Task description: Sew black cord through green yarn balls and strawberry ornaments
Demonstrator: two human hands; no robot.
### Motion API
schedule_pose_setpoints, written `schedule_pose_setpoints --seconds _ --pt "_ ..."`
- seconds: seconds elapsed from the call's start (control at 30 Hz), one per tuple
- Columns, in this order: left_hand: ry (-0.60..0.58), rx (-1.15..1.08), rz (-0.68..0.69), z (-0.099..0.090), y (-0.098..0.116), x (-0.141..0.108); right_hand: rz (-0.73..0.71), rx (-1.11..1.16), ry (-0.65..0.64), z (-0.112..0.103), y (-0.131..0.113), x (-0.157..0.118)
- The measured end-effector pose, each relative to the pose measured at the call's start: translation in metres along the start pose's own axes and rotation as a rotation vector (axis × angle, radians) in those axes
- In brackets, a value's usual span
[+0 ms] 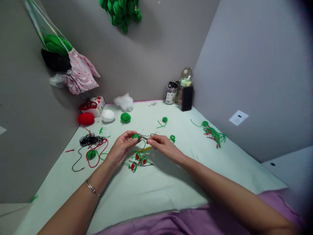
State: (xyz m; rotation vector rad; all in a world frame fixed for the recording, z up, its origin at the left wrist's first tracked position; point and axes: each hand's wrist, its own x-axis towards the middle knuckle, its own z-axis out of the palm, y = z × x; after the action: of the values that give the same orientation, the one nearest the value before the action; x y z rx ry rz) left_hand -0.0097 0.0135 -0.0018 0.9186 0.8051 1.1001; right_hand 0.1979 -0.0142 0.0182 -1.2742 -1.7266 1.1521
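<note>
My left hand (122,145) is closed, pinching a small round green crocheted piece (136,136) between thumb and fingers. A slim grey tool (144,138), its tip against the green piece, is gripped in my right hand (163,146); I cannot make out its exact kind. Black yarn (146,135) runs from the green piece past my right fingertips. Below my hands lie small red and green crocheted pieces (143,160) with loose yarn tails, and a yellow strip (146,149) partly hidden by my right hand.
Left on the table are tangled black yarn (89,140), a red yarn ball (86,119) and a white ball (108,116). Behind are a green yarn ball (125,117), white stuffing (124,102), a pen cup (170,96) and a phone (187,99). Green-red pieces (212,133) lie right.
</note>
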Motion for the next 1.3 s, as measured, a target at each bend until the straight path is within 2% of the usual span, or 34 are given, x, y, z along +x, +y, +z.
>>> schedule_pose_setpoints --seconds 0.2,0.5,0.73,0.9,0.97,1.03,1.1,1.17,1.2,1.3 --pt "-0.009 0.05 -0.007 -0.001 0.0 -0.001 -0.01 0.051 0.002 0.002 0.004 0.001" --pt "-0.026 0.035 -0.025 0.003 0.0 -0.002 -0.067 -0.012 0.052 0.003 0.002 0.001" --pt "-0.058 0.049 -0.033 0.002 0.0 -0.003 -0.053 0.006 0.064 0.005 0.005 0.002" --pt "-0.111 0.037 -0.053 0.0 0.002 -0.003 -0.018 0.093 0.074 -0.007 0.002 0.0" --pt "-0.123 0.007 -0.047 0.0 0.004 -0.003 -0.005 0.137 0.025 -0.018 0.001 -0.004" --pt "-0.109 -0.026 -0.045 0.0 0.007 -0.003 -0.013 0.115 -0.126 -0.03 0.001 -0.009" --pt "-0.083 -0.061 -0.047 0.001 0.009 -0.002 -0.017 0.019 -0.328 -0.038 0.001 -0.014" --pt "-0.065 -0.09 -0.055 0.002 0.01 -0.002 0.006 -0.088 -0.413 -0.04 0.001 -0.016" --pt "-0.063 -0.1 -0.061 0.003 0.011 -0.002 0.007 -0.132 -0.387 -0.038 0.0 -0.015" --pt "-0.071 -0.114 -0.077 0.005 0.011 -0.004 -0.042 -0.165 -0.185 -0.029 -0.003 -0.008"
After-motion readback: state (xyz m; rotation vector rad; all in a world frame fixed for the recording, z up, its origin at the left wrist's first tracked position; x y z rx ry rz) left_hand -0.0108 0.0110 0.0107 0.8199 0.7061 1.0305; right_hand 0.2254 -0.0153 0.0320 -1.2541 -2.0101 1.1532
